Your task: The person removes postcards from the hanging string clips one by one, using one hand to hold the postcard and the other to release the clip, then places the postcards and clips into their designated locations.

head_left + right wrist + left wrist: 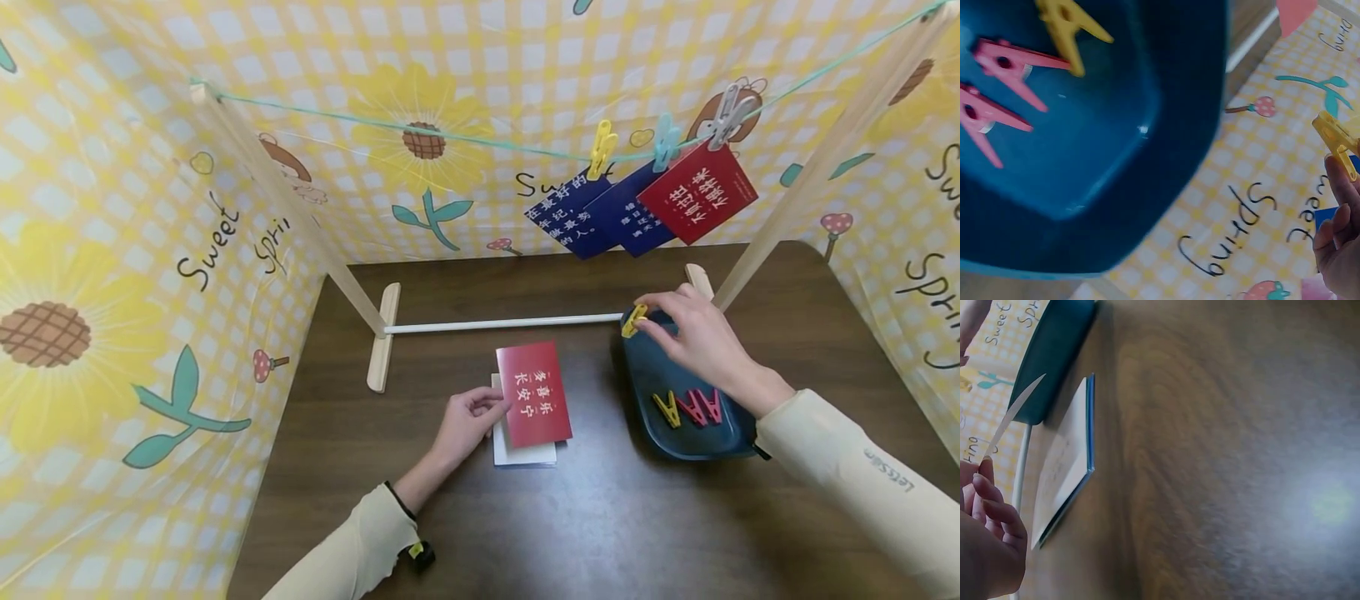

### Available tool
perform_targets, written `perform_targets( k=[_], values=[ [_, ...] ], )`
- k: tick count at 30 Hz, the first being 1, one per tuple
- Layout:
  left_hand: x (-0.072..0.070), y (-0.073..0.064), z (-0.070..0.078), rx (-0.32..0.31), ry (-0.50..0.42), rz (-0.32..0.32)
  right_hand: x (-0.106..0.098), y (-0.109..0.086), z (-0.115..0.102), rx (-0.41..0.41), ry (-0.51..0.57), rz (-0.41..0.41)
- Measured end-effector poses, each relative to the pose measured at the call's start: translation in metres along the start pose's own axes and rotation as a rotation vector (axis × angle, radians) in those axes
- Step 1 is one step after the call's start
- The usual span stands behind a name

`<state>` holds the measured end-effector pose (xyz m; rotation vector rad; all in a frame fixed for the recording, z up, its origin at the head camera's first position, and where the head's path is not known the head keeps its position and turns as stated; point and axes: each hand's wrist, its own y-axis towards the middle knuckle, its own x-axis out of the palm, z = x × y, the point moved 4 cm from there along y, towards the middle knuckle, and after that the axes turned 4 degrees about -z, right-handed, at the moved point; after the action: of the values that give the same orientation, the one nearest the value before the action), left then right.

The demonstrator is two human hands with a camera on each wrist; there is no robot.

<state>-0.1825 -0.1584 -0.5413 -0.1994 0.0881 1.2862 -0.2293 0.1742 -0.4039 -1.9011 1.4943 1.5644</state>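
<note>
My left hand point(467, 423) pinches the left edge of a red card point(536, 393) with white characters, held just above a small stack of cards point(525, 456) on the table. In the left wrist view the lifted card point(1017, 412) is seen nearly edge-on, apart from the stack. Between thumb and fingertips my right hand point(701, 337) holds a yellow clothespin point(634, 321) over the far end of a dark blue tray point(645, 408). Inside that tray lie a yellow clothespin point(666, 409) and two pink clothespins point(703, 407).
Across the back runs a green string point(480, 142) between two wooden posts point(292, 208). Two blue cards point(573, 218) and a red card point(697, 193) hang from it by yellow, light blue and grey clothespins. A white rod point(502, 323) joins the posts low down.
</note>
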Motion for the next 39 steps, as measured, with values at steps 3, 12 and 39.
perform_targets(
  k=[3,12,39],
  values=[
    [0.0,-0.002,-0.004,-0.008,0.025,-0.01,0.007,-0.007,0.008,0.082,0.002,-0.058],
    [-0.002,-0.005,-0.013,-0.05,0.064,-0.047,0.03,-0.032,0.029,0.309,0.024,-0.275],
    [-0.01,-0.004,-0.025,-0.146,0.253,-0.053,0.049,-0.032,0.051,0.352,0.045,-0.537]
  ],
)
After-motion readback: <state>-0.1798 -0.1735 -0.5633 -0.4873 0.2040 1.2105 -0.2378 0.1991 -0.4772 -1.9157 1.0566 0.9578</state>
